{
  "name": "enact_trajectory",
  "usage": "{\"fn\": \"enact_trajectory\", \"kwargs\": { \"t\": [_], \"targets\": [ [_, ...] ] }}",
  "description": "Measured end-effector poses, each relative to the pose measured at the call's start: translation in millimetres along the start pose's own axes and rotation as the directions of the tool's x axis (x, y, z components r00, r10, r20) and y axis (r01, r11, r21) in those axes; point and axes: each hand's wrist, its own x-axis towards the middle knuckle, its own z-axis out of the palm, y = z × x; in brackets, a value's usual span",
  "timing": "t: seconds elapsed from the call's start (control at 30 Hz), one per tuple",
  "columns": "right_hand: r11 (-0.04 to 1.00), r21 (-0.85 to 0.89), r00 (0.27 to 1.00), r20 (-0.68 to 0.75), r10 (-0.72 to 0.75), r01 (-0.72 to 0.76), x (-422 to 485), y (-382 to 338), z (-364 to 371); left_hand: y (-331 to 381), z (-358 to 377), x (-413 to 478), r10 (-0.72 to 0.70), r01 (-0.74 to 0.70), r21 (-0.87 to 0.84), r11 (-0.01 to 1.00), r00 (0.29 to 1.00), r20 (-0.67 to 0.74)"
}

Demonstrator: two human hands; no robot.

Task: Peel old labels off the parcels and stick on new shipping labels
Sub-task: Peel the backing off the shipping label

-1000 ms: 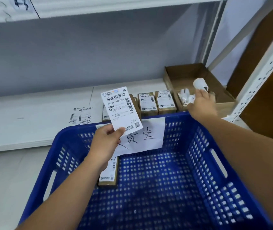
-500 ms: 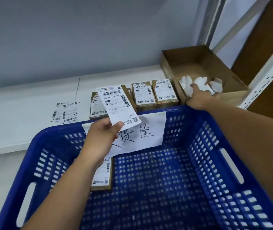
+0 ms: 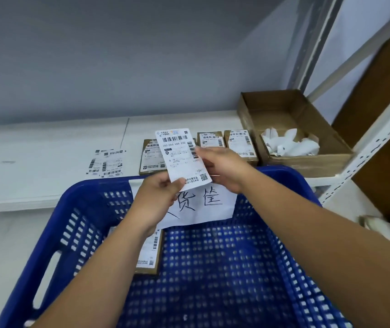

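Over a blue plastic crate [image 3: 89, 189], left grip [image 3: 158, 197] and right grip [image 3: 222, 166] pinch a white paper label [image 3: 179, 155] by its edges, where it is likely light and floppy.

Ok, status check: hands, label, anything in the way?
Left hand pinches shipping label at bottom. Right hand grips its right edge. Parcels on shelf behind, nothing between.

Beyond the left hand [image 3: 158, 197] and right hand [image 3: 224, 169], holding a label [image 3: 179, 159], three parcels [image 3: 211, 140] line the white shelf [image 3: 35, 162]. Right of the right hand, a cardboard box [image 3: 307, 162] and rack upright [image 3: 378, 138] block passage. Left of the left hand lies only a flat label sheet [image 3: 106, 162]. Below, the blue crate [image 3: 89, 192] stands open, one packet [image 3: 150, 256] under the left wrist.
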Motion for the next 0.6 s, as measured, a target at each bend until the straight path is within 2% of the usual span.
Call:
{"fn": "enact_trajectory", "kwargs": {
  "t": [0.07,0.13,0.23,0.3,0.37,0.47,0.53,0.6],
  "targets": [
    [0.994,0.082,0.997,-0.007,-0.071,0.072,-6,-2,17,1,-4,2,-0.011,0.011,0.026,1.000,1.000,0.012],
    [0.989,0.072,0.987,-0.108,-0.121,0.129,-7,-4,26,0,-7,6,-0.075,0.075,0.012,0.997,0.997,-0.012],
    [0.981,0.044,0.950,-0.259,-0.173,0.190,-7,-7,29,-10,-9,12,-0.322,0.298,-0.229,0.927,0.944,-0.073],
    [0.966,0.171,0.930,-0.346,-0.126,0.194,-1,-9,21,-20,-14,18,-0.396,0.348,-0.276,0.896,0.907,-0.143],
    [0.920,0.361,0.935,-0.353,-0.019,0.155,7,-9,13,-24,-17,29,-0.352,0.298,-0.230,0.926,0.903,-0.247],
    [0.877,0.478,0.949,-0.295,0.108,0.049,17,-3,6,-24,-15,63,-0.135,0.120,-0.063,0.991,0.900,-0.415],
    [0.860,0.510,0.941,-0.281,0.188,-0.020,22,4,4,-19,-8,89,-0.012,0.066,0.106,0.992,0.898,-0.441],
    [0.814,0.578,0.944,-0.230,0.238,-0.064,25,8,3,-16,-2,115,0.000,0.122,0.270,0.955,0.912,-0.411]
  ]
}}
